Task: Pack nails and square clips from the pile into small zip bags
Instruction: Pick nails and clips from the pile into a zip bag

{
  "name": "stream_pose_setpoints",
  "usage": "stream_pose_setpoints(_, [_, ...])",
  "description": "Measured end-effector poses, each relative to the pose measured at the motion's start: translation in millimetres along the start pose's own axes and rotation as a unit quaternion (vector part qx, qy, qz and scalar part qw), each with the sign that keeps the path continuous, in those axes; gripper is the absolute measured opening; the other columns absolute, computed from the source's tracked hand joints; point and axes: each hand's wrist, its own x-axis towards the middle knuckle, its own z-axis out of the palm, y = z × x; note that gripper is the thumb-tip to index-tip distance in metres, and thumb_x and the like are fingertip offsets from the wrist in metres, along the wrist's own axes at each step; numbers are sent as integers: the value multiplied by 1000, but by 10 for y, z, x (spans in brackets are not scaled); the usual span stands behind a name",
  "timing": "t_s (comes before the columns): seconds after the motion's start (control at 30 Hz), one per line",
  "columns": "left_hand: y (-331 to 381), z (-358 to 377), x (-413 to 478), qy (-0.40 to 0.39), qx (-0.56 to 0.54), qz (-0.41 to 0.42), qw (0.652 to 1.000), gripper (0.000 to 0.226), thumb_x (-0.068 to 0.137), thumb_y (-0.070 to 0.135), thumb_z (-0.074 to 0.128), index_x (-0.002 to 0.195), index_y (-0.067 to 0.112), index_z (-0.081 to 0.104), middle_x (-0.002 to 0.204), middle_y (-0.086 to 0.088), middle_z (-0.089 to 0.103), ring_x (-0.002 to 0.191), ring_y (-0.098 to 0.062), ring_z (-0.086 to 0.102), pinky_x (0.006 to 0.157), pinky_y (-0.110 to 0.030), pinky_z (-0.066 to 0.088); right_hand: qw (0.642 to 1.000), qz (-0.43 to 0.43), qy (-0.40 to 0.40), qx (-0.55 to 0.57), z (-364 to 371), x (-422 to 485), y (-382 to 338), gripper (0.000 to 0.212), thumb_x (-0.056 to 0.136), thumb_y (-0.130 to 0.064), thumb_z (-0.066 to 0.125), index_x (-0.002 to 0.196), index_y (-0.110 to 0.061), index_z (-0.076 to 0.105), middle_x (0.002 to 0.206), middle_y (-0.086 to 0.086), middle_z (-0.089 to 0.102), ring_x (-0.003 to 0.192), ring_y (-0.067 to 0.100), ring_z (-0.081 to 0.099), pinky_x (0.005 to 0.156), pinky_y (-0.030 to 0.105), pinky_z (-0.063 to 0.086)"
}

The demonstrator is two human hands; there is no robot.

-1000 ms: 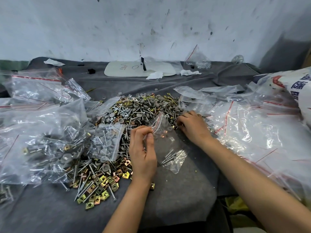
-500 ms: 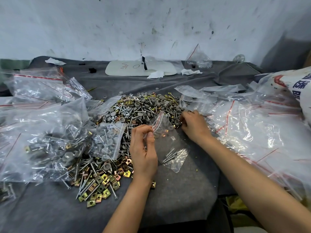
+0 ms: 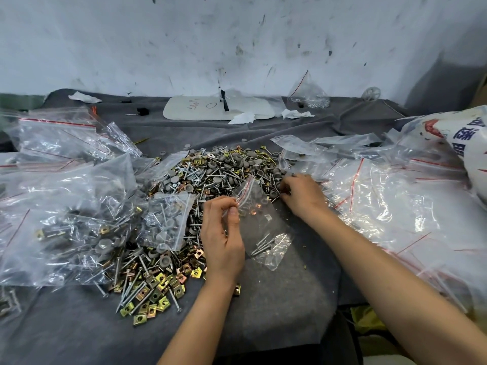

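Observation:
A pile of nails, grey caps and brass square clips (image 3: 210,177) spreads over the grey cloth in the middle. My left hand (image 3: 222,233) pinches the red-striped mouth of a small zip bag (image 3: 263,225), which lies on the cloth with several nails and a few clips inside. My right hand (image 3: 300,193) reaches into the right edge of the pile, its fingers curled down among the pieces; what they hold is hidden. More square clips (image 3: 158,288) lie loose at the near left of the pile.
Filled zip bags (image 3: 66,219) are heaped on the left, one small filled bag (image 3: 168,219) beside my left hand. Empty zip bags (image 3: 395,196) pile up on the right near a white printed sack (image 3: 469,143). A white board (image 3: 210,108) lies by the wall.
My right hand has shifted slightly farther into the pile's right edge. My left hand keeps pinching the bag's mouth in about the same place.

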Motion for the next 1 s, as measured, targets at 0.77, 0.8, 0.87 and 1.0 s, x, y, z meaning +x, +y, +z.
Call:
stream_pose_setpoints(0.77, [23,-5,3,7,5,-10,1000,17,93,15,46,98,30,52,96,-5,57,90,-18,54,78,-29,44,966,199,26,164,170,121,-134,11,87,-16,63,93,-21,71,100,3,70,103,28,60,98,44,43])
stream_pose_setpoints(0.8, [22,-3,2,7,5,-9,1000,16,93,15,46,98,30,52,96,-5,57,90,-18,54,78,-30,44,965,202,31,163,175,126,-137,10,87,-16,63,92,-20,71,100,3,70,103,28,60,99,44,43])
stream_pose_setpoints(0.87, [25,-2,1,7,7,-9,1000,16,93,14,46,98,29,52,96,-5,57,90,-19,54,77,-32,44,967,202,30,150,186,132,-143,11,87,-19,65,95,-19,71,100,4,70,105,28,59,101,46,41])
stream_pose_setpoints(1.0, [38,-3,2,9,9,-10,1000,23,92,14,46,97,36,50,96,-5,57,89,-18,54,77,-30,43,969,195,29,147,208,111,-142,14,86,-25,66,99,-21,67,106,4,68,112,29,54,105,46,35])
